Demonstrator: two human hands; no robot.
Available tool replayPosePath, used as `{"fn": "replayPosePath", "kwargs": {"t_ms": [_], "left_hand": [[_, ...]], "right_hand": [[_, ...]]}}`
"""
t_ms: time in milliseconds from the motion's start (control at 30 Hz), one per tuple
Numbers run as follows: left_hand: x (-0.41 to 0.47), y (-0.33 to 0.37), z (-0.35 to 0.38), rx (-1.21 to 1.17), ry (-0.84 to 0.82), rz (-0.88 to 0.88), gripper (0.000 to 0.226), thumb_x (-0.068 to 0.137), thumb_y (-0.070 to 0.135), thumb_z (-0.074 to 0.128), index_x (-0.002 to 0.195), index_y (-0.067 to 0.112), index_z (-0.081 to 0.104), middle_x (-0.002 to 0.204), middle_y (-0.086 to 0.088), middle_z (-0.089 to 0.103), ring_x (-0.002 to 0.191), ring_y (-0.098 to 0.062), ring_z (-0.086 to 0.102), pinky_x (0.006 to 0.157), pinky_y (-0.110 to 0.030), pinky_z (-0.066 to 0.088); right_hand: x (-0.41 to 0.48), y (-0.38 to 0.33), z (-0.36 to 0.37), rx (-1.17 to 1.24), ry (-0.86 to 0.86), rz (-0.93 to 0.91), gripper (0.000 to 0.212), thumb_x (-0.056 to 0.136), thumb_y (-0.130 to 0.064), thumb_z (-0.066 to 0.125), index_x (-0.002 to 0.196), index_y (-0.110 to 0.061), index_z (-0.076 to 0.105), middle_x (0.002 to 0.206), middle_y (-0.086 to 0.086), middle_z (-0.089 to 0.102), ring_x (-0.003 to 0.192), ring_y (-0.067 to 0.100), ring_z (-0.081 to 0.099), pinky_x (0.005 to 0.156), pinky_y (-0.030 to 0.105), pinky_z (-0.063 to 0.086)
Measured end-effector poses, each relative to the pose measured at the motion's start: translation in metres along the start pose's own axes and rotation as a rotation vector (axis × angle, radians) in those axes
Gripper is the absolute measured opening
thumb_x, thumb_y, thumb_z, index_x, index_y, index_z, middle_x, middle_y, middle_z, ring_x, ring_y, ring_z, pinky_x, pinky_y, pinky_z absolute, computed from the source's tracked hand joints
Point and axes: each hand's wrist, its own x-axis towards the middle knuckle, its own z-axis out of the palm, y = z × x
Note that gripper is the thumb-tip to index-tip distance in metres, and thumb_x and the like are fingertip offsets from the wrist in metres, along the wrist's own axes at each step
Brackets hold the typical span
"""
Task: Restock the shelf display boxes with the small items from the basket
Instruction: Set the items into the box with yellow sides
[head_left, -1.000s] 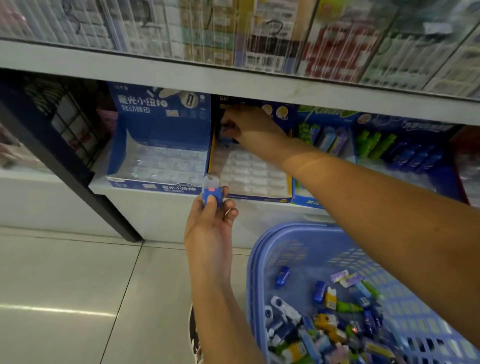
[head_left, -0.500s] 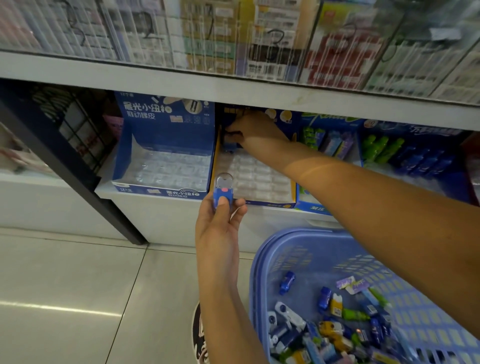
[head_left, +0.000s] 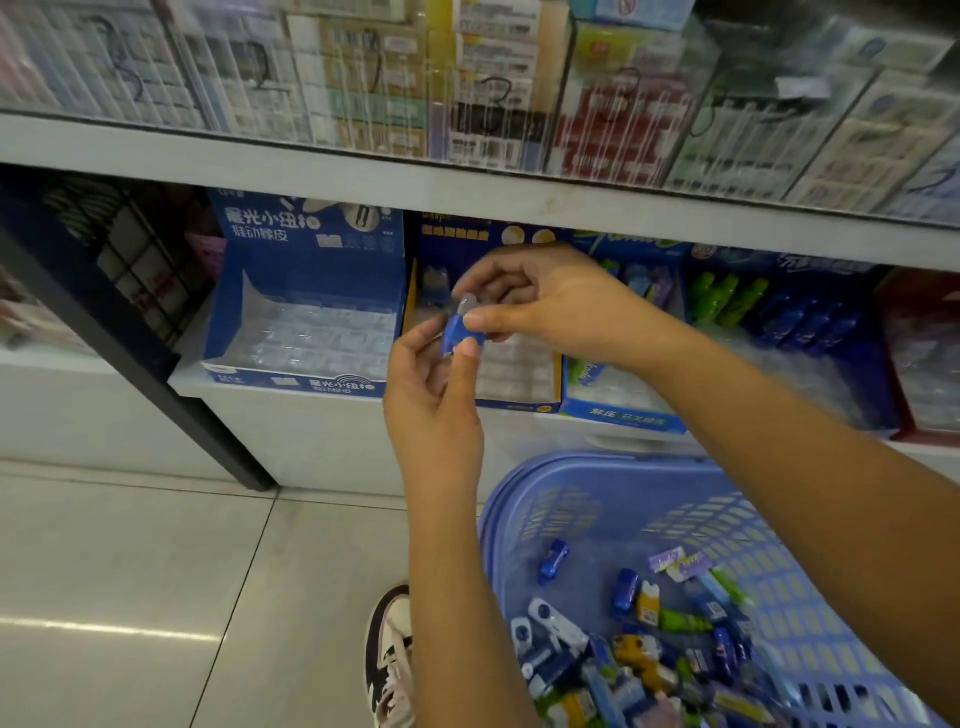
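Observation:
A small blue eraser with a clear cap (head_left: 457, 332) is pinched between both hands in front of the lower shelf. My left hand (head_left: 431, 395) grips it from below; my right hand (head_left: 540, 301) holds its top with thumb and fingers. Behind them stands a yellow-edged display box (head_left: 519, 379) with clear plastic slots and one blue item (head_left: 435, 285) at its back left. Left of it a blue display box (head_left: 306, 338) holds an empty-looking clear tray. The purple basket (head_left: 597, 499) at lower right contains several small loose items (head_left: 639, 654).
More display boxes with green and blue items (head_left: 769, 312) fill the shelf to the right. A white upper shelf edge (head_left: 467, 192) overhangs the boxes. A black slanted post (head_left: 130, 353) stands at left. My shoe (head_left: 389, 654) rests on the tiled floor.
My right hand has drawn back from the rear of the yellow-edged box and met my left hand, now also gripping the blue eraser. My left hand rose slightly toward the shelf.

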Motion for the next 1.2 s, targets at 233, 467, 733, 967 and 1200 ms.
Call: {"fn": "replayPosePath", "kwargs": {"t_ms": [233,467,733,967,1200], "left_hand": [[0.000,-0.014,0.001,0.933,-0.386,0.061,0.049,0.098,0.023,0.048,0.144,0.012,0.038,0.154,-0.006,0.030,0.143,-0.016,0.021,0.116,-0.029,-0.001],[-0.004,-0.019,-0.001,0.977,-0.513,-0.043,0.056,0.098,0.029,0.047,0.148,0.010,0.030,0.157,-0.003,0.022,0.144,-0.017,0.014,0.118,-0.028,0.007],[-0.004,-0.024,-0.005,0.915,-0.494,-0.028,0.052,0.097,0.028,0.049,0.146,0.013,0.036,0.156,0.002,0.024,0.143,-0.014,0.014,0.114,-0.023,0.013],[-0.012,-0.019,-0.005,0.673,-0.263,-0.001,0.042,0.098,0.026,0.050,0.139,0.017,0.047,0.153,0.002,0.032,0.137,-0.008,0.031,0.106,-0.016,0.028],[-0.033,-0.026,0.010,0.488,-0.327,-0.138,0.039,0.096,0.026,0.050,0.060,0.018,0.063,0.054,0.003,0.064,0.053,-0.016,0.062,0.057,-0.031,0.052]], "right_hand": [[0.042,0.040,0.018,-0.342,0.388,-0.032,0.026,0.087,-0.012,0.064,0.113,-0.010,0.064,0.108,0.006,0.068,0.093,0.013,0.061,0.081,0.013,0.043],[0.071,0.046,0.035,-0.518,0.255,-0.093,0.029,0.091,-0.013,0.058,0.118,-0.005,0.056,0.115,0.014,0.063,0.107,0.027,0.058,0.092,0.035,0.046],[0.079,0.051,0.034,-0.648,0.205,-0.163,0.028,0.094,-0.018,0.054,0.116,-0.005,0.065,0.119,0.018,0.054,0.112,0.030,0.050,0.089,0.027,0.036],[0.062,0.027,0.027,-0.743,0.183,-0.033,0.032,0.097,-0.031,0.048,0.113,-0.008,0.064,0.121,0.012,0.054,0.111,0.025,0.052,0.083,0.025,0.036],[-0.094,0.070,-0.002,-0.586,-0.010,0.264,0.040,0.089,-0.036,0.061,0.068,-0.002,0.062,0.063,0.012,0.055,0.058,0.020,0.046,0.051,0.029,0.033]]}}
